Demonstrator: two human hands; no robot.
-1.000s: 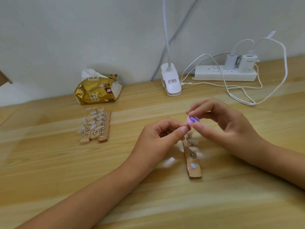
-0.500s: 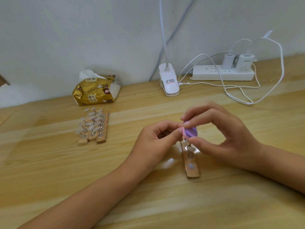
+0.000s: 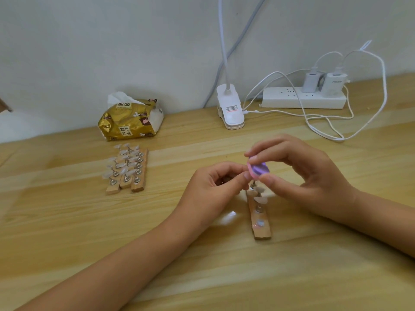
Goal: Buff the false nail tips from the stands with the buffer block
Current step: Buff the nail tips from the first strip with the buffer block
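Purple-faced buffer block (image 3: 258, 170) with a pink edge sits pinched between the thumb and fingers of the right hand (image 3: 310, 176), just above the far end of the lone wooden stand (image 3: 261, 230) on the bench (image 3: 67, 221). The left hand (image 3: 213, 187) has its fingers curled together beside the block. I cannot tell what they hold. Nail tips (image 3: 260, 200) stand on that stand. Three more stands (image 3: 128, 176) lie well left of it.
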